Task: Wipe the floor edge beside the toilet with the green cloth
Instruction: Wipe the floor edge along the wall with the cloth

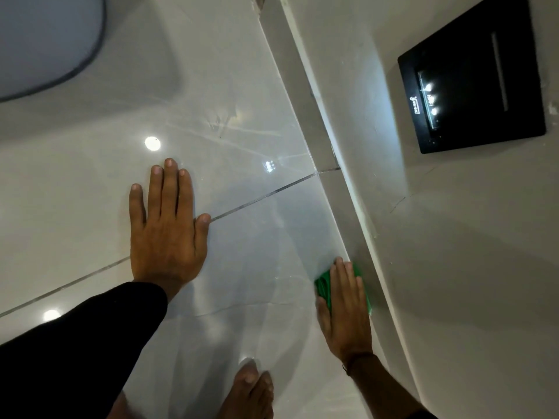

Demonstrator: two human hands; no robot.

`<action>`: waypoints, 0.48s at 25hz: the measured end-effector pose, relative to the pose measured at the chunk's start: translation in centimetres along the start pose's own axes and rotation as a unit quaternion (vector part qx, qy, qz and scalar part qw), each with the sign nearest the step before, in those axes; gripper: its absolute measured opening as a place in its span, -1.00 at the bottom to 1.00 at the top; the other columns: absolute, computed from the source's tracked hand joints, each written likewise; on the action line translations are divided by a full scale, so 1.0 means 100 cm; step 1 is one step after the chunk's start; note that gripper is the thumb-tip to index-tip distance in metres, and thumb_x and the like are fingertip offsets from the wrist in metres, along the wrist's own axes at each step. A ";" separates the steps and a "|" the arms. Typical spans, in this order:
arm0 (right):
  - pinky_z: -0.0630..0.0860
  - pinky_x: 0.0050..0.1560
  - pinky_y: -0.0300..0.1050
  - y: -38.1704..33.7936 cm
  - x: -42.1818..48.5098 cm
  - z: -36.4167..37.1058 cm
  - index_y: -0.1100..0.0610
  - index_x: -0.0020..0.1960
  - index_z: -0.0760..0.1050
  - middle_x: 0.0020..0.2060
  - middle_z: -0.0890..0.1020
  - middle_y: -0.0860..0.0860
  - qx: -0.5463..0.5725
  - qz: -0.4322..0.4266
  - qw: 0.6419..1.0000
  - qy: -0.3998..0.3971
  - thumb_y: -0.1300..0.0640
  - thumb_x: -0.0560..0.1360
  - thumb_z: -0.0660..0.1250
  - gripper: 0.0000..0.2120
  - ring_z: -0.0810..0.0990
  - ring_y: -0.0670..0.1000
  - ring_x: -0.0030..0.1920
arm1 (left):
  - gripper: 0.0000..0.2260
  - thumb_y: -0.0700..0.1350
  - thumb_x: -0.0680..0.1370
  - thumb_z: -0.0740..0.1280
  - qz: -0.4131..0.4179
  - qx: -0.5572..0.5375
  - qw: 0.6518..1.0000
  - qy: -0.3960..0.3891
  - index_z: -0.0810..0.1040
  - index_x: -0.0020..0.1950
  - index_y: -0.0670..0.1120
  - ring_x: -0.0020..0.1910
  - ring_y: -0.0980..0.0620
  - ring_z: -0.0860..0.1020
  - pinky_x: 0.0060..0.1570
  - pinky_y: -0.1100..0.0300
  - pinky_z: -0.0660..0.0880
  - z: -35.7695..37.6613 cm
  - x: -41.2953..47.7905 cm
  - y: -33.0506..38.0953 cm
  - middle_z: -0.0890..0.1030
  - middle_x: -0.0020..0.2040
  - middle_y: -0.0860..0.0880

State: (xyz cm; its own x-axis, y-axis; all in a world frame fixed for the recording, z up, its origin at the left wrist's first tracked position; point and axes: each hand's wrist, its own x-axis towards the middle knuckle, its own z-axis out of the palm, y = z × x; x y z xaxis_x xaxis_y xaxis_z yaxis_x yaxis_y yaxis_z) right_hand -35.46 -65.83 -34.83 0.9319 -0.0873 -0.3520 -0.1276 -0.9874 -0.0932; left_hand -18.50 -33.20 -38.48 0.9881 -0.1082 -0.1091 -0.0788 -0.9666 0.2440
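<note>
The green cloth lies on the glossy white floor tiles, pressed flat under my right hand, right against the grey skirting strip where floor meets wall. Most of the cloth is hidden beneath the palm; green shows at the fingers' left and right sides. My left hand rests flat on the tiles, fingers spread, holding nothing, well to the left of the cloth. A rounded grey-rimmed white shape at the top left looks like the toilet.
A black glossy panel with small lights is set in the wall at the upper right. A bare foot stands on the tiles at the bottom centre. A tile joint runs diagonally across the floor.
</note>
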 end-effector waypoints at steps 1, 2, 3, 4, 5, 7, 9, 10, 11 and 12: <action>0.01 0.66 0.12 -0.003 0.005 -0.002 0.13 0.69 0.01 0.68 0.09 0.07 -0.004 -0.003 1.000 -0.004 -0.17 0.72 -0.04 -0.37 0.02 0.09 0.68 | -0.32 0.10 0.75 0.03 -0.001 0.000 1.000 0.001 0.06 0.79 -0.24 0.81 -0.29 0.03 0.76 -0.34 -0.03 0.000 0.000 0.000 0.05 0.82 -0.28; 0.03 0.65 0.13 -0.009 0.015 -0.005 0.14 0.68 0.03 0.68 0.10 0.09 -0.010 -0.010 1.000 -0.004 -0.16 0.72 -0.04 -0.37 0.03 0.11 0.68 | -0.32 0.10 0.75 0.03 0.000 -0.001 1.000 0.000 0.06 0.79 -0.24 0.81 -0.29 0.03 0.76 -0.34 -0.04 0.000 0.000 0.000 0.05 0.82 -0.28; 0.05 0.64 0.15 -0.015 0.029 -0.010 0.16 0.68 0.05 0.68 0.12 0.11 -0.016 -0.023 1.000 0.001 -0.15 0.72 -0.03 -0.38 0.05 0.12 0.68 | -0.32 0.10 0.75 0.03 0.001 -0.002 1.000 -0.001 0.05 0.79 -0.24 0.81 -0.29 0.02 0.75 -0.34 -0.04 0.000 0.000 0.000 0.05 0.81 -0.29; 0.07 0.64 0.16 -0.024 0.048 -0.016 0.18 0.67 0.07 0.67 0.14 0.13 -0.016 -0.042 0.999 0.009 -0.13 0.72 -0.01 -0.39 0.07 0.13 0.68 | -0.31 0.09 0.74 0.04 0.003 -0.002 1.000 0.000 0.05 0.79 -0.24 0.81 -0.29 0.02 0.75 -0.34 -0.03 0.000 0.000 0.000 0.05 0.81 -0.29; 0.09 0.64 0.17 -0.037 0.074 -0.024 0.19 0.66 0.11 0.66 0.16 0.15 -0.011 -0.063 0.998 0.022 -0.10 0.72 0.03 -0.40 0.08 0.14 0.67 | -0.31 0.09 0.74 0.04 0.003 0.000 1.000 0.002 0.05 0.79 -0.24 0.81 -0.29 0.02 0.75 -0.34 -0.03 0.000 0.000 0.000 0.05 0.81 -0.29; 0.09 0.63 0.18 -0.068 0.137 -0.041 0.22 0.64 0.18 0.64 0.22 0.18 0.002 -0.102 0.993 0.054 -0.03 0.71 0.09 -0.43 0.12 0.16 0.66 | -0.31 0.08 0.73 0.06 0.003 -0.001 1.000 0.007 0.05 0.80 -0.24 0.81 -0.29 0.02 0.75 -0.35 -0.02 0.001 0.000 0.001 0.05 0.81 -0.29; 0.05 0.64 0.16 -0.102 0.208 -0.059 0.22 0.63 0.20 0.64 0.24 0.18 0.013 -0.128 0.988 0.081 -0.01 0.71 0.10 -0.44 0.13 0.16 0.66 | -0.30 0.07 0.72 0.07 0.005 -0.001 1.000 0.010 0.05 0.80 -0.24 0.81 -0.29 0.03 0.75 -0.35 -0.03 0.001 0.000 0.002 0.06 0.81 -0.29; 0.03 0.65 0.14 -0.120 0.242 -0.068 0.21 0.64 0.19 0.64 0.24 0.17 0.012 -0.129 0.987 0.091 -0.01 0.71 0.09 -0.44 0.13 0.16 0.66 | -0.30 0.07 0.72 0.08 0.005 0.001 1.000 0.011 0.05 0.79 -0.24 0.80 -0.30 0.04 0.75 -0.34 -0.03 0.001 -0.001 0.002 0.07 0.81 -0.30; 0.02 0.65 0.13 -0.137 0.271 -0.076 0.20 0.65 0.16 0.65 0.23 0.16 0.006 -0.122 0.988 0.094 -0.01 0.71 0.07 -0.43 0.12 0.15 0.66 | -0.30 0.07 0.72 0.09 0.005 0.003 1.000 0.011 0.06 0.79 -0.24 0.80 -0.30 0.05 0.75 -0.34 -0.03 0.000 0.000 0.002 0.07 0.81 -0.30; 0.00 0.66 0.11 -0.152 0.292 -0.083 0.19 0.66 0.13 0.65 0.21 0.14 -0.002 -0.115 0.989 0.093 0.00 0.70 0.06 -0.43 0.10 0.13 0.67 | -0.30 0.07 0.71 0.09 0.002 0.005 1.000 0.010 0.06 0.79 -0.24 0.80 -0.31 0.06 0.75 -0.34 -0.04 -0.001 0.000 0.002 0.07 0.81 -0.30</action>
State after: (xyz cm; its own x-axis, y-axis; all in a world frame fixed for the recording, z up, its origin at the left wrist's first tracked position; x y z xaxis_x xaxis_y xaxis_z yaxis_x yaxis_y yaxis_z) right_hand -3.44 -54.51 -35.96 0.9824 0.1173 -0.1453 0.0957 -0.9843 -0.1481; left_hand -18.51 -33.36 -38.35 0.9902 -0.1081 -0.0888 -0.0847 -0.9685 0.2342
